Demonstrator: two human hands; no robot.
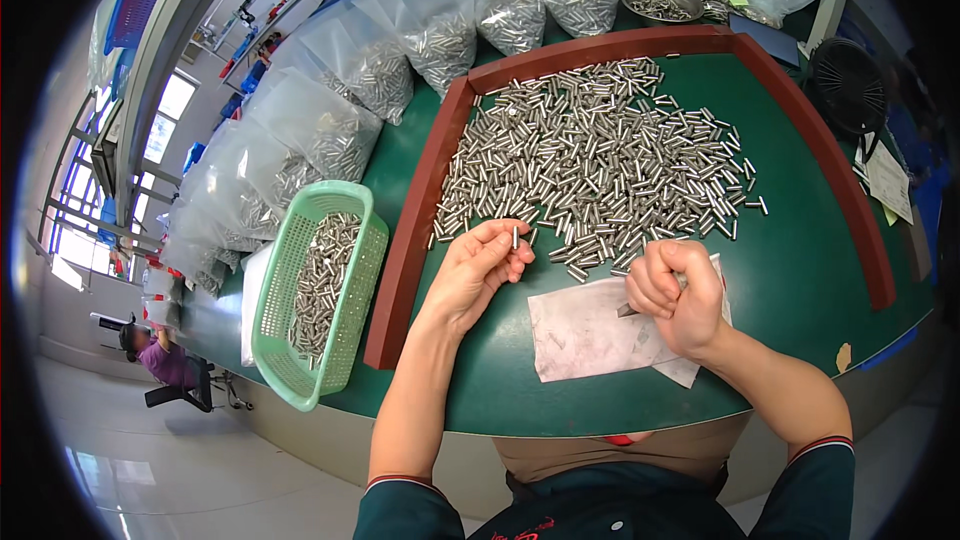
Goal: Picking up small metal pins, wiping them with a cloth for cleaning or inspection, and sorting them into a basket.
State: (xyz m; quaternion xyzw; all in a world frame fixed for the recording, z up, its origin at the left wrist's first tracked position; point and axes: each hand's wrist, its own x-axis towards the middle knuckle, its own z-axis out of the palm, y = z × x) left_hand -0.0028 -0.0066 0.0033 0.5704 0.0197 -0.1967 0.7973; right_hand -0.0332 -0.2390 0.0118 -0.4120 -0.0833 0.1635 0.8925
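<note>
My left hand (478, 268) pinches a small metal pin (515, 238) upright between thumb and fingers, at the near edge of a wide pile of such pins (600, 150). To its right my right hand (680, 290) is curled closed over a stained whitish cloth (570, 332). From the little-finger side of that fist sticks out the short dark end of a thin object (627, 310); the rest of it is hidden in the fingers, so its kind cannot be told. Cloth and pins lie on a green tabletop (810, 225).
Dark red rails (408, 250) border the pile on the left, back and right. Left of them stands a pale green perforated basket (372, 260) of pins. Clear bags of pins (440, 45) line the back and left. A round metal dish (632, 4) and a black fan (848, 85) stand behind.
</note>
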